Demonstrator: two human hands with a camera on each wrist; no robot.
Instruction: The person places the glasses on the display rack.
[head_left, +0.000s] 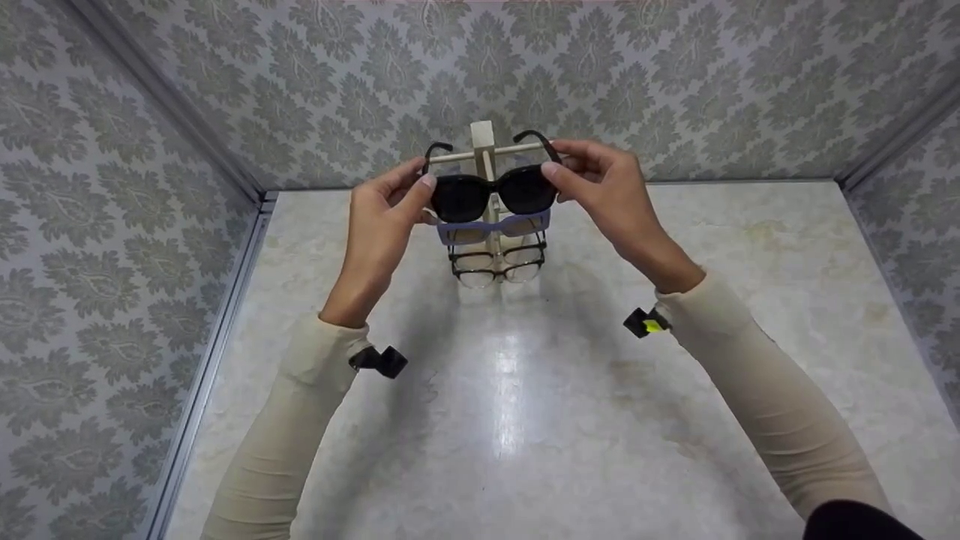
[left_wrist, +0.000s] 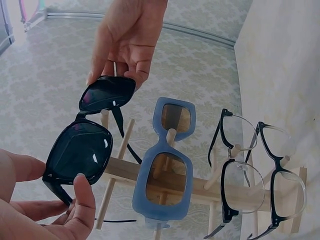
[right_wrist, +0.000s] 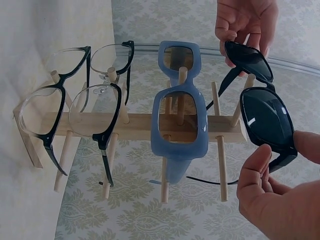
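Observation:
Black sunglasses are held level between both hands at the top of a wooden eyewear stand. My left hand pinches them near one hinge, its thumb at the frame's edge. On the opposite side my right hand grips the other hinge and temple. Both temples are unfolded and reach back past the top crossbar. In the left wrist view the bridge overlaps the tip of a wooden peg. Just below are blue-framed sunglasses, resting on the stand.
Two pairs of clear glasses with dark upper rims sit on the lower pegs. The stand is on a pale marbled table, close to the patterned back wall. A metal rail edges the left side.

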